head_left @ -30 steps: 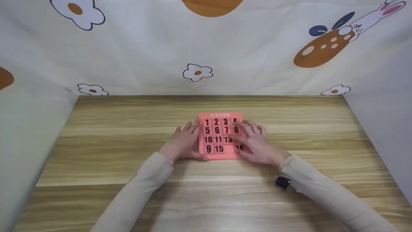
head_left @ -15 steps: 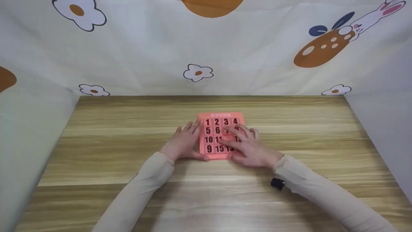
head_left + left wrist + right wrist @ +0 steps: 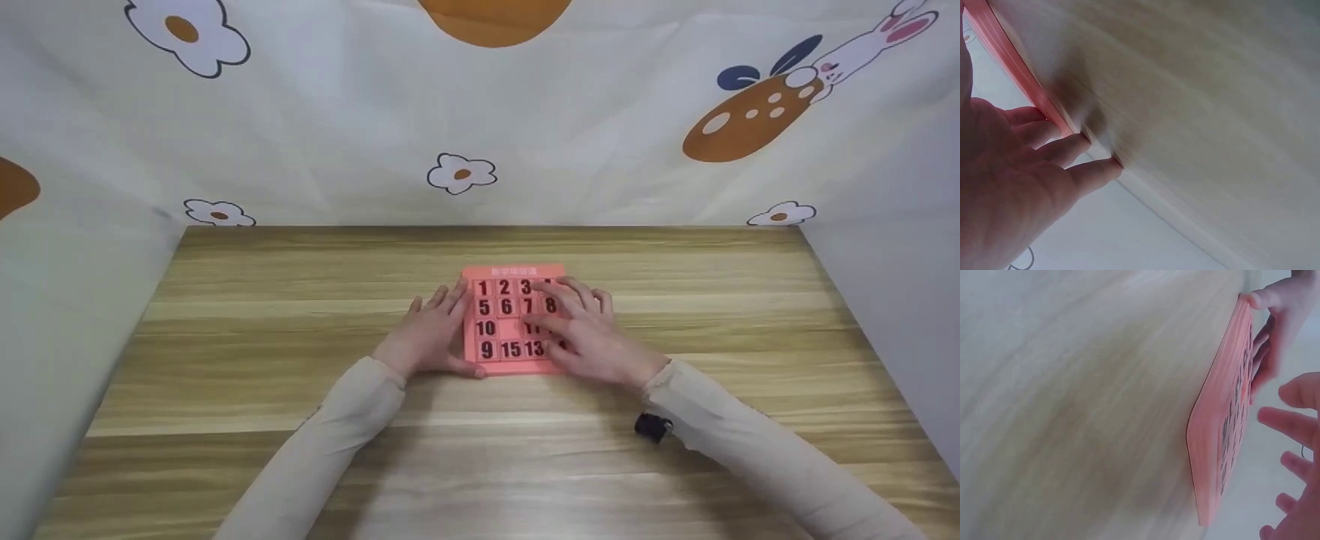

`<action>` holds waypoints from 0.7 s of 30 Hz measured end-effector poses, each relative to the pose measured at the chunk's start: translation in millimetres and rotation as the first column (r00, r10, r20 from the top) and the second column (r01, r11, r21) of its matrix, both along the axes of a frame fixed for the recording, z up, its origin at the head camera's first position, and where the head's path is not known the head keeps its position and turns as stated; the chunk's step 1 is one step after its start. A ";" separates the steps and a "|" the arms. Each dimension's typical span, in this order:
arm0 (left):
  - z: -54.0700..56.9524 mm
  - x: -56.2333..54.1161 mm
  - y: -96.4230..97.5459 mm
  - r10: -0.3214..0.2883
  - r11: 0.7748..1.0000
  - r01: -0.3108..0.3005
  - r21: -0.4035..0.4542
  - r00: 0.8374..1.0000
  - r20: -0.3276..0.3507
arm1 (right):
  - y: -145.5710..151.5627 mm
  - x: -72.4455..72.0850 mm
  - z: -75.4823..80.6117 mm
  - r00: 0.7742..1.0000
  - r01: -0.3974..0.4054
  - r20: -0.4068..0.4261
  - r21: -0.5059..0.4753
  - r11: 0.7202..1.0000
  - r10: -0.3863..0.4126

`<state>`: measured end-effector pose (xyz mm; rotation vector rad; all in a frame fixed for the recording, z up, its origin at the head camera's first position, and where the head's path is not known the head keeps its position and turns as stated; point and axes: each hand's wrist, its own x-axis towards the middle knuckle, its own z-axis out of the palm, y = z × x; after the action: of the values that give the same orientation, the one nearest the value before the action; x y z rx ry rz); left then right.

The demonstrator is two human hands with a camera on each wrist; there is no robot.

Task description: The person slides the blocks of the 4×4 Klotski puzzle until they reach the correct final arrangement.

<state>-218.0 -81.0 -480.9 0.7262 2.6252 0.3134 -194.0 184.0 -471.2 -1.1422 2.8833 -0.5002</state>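
In the head view a pink sliding number puzzle (image 3: 517, 367) lies flat on the wooden table. Its third row shows the 10 tile (image 3: 486, 328), then a gap, then the 11 tile (image 3: 532, 328). Along the left side rests my left hand (image 3: 426, 337), thumb at the near left corner and fingers against the edge. My right hand (image 3: 600, 345) hovers over the right part, fingers spread, one fingertip at the 11 tile; contact is unclear. It covers some right-column tiles. The right wrist view shows the puzzle (image 3: 1207, 439) edge-on with the right fingers (image 3: 1286, 424) extended.
The wooden table (image 3: 300, 262) runs back to a pale cloth (image 3: 337, 112) printed with flowers and a rabbit. Pale side walls (image 3: 892, 300) stand left and right. A small black object (image 3: 651, 427) is at the right sleeve.
The 13 tile has slid down into the bottom row, then the 11 tile slid right, leaving a gap beside the 10. My right hand moved left, then slightly back right. My left hand stayed.
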 end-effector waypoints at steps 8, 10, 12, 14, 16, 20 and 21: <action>1.3 0.9 1.0 -0.012 1.000 0.012 0.012 1.000 -0.012 | -27.0 1.2 -5.8 0.992 -0.121 0.056 0.092 0.988 0.117; 0.8 0.9 1.2 -0.011 1.000 0.011 0.017 1.000 -0.015 | -27.9 1.4 -5.2 0.991 -0.126 0.055 0.114 0.986 0.120; 0.7 0.9 1.4 -0.007 1.000 0.008 0.022 1.000 -0.016 | -23.8 1.9 -4.1 0.995 -0.098 0.039 0.112 0.989 0.095; 0.6 0.9 1.5 -0.001 1.000 0.001 0.022 1.000 -0.010 | -17.1 3.0 -2.7 0.998 -0.062 0.023 0.089 0.994 0.060; 0.4 1.0 1.3 0.002 1.000 -0.002 0.023 1.000 -0.005 | -10.0 4.6 -2.0 0.999 -0.045 0.014 0.073 0.996 0.044; 0.2 0.8 0.3 0.000 1.000 0.000 0.019 1.000 -0.014 | -3.7 9.0 -3.0 0.992 -0.122 0.043 0.081 0.989 0.119; 0.3 0.7 0.0 -0.001 1.000 0.001 0.017 1.000 -0.018 | -4.3 9.8 -3.8 0.987 -0.155 0.053 0.085 0.984 0.150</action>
<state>-217.3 -81.0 -480.6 0.7396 2.6419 0.3308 -184.1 179.6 -475.0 -1.3054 2.7205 -0.3843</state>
